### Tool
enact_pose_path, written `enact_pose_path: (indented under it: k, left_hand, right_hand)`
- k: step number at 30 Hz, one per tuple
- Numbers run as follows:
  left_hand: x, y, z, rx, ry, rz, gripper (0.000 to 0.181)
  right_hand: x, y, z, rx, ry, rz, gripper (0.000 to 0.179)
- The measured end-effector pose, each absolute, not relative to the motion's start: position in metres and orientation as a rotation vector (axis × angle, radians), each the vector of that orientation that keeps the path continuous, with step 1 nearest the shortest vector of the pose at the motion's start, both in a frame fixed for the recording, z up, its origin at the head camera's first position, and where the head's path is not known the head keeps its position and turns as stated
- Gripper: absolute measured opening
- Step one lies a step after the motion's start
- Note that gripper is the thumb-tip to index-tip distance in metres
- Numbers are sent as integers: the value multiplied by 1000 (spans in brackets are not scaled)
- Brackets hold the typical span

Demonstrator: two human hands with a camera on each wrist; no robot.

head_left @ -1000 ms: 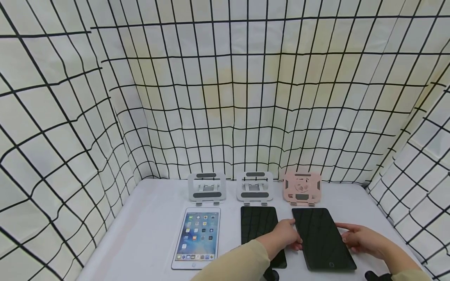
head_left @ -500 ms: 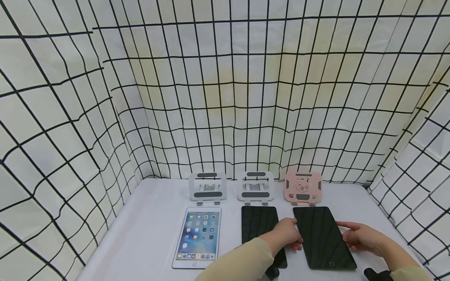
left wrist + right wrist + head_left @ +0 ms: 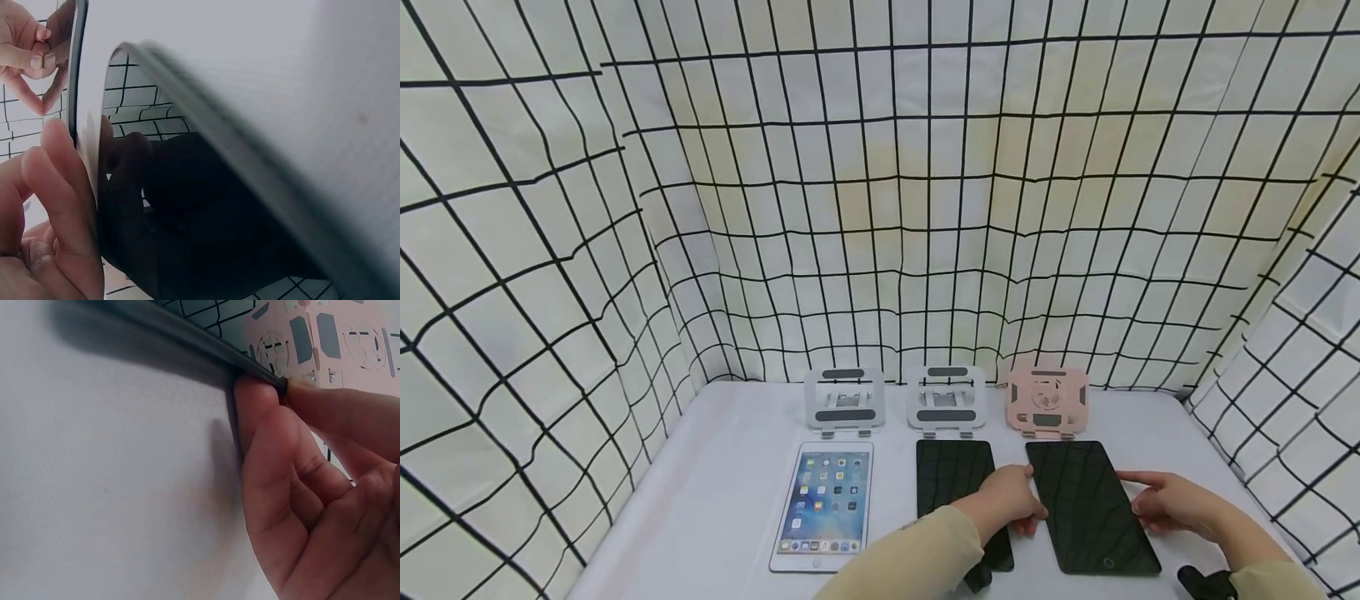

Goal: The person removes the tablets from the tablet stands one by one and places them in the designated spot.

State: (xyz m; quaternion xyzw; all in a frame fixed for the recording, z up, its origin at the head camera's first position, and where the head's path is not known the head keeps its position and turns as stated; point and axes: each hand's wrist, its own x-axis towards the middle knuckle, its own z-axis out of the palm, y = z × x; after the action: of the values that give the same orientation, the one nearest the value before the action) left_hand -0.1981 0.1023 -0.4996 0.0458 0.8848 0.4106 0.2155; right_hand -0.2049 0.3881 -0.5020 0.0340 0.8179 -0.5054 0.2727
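A tablet with a black screen (image 3: pixel 1093 508) lies at the right of the table, slightly turned. My left hand (image 3: pixel 1009 496) holds it by its left edge, reaching over a second black-screened tablet (image 3: pixel 951 473). On the opposite side, my right hand (image 3: pixel 1180 507) grips the long edge with its fingertips, the index finger stretched toward the upper part. In the right wrist view, the fingers of the right hand (image 3: pixel 312 481) meet the thin dark edge just above the white cloth. The left wrist view has the left hand (image 3: pixel 53 212) beside that tablet's edge.
A white tablet (image 3: pixel 823 504) with a lit screen of app icons lies at the left. Behind the tablets stand two white foldable stands (image 3: pixel 845 400) (image 3: pixel 946 398) and a pink stand (image 3: pixel 1047 404). Gridded white fabric (image 3: pixel 880 208) walls the table's back and sides.
Both hands stay at the right tablet's two sides, and the tablet lies as before. Only a slight shift of the head view shows.
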Motion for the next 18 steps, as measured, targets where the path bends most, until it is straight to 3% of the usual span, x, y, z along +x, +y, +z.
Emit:
enact_pose_path:
  k: [18]
  left_hand:
    - [-191, 101, -500, -7, 2307, 1330, 70]
  right_hand:
    - [-213, 396, -504, -34, 2364, -1092, 67]
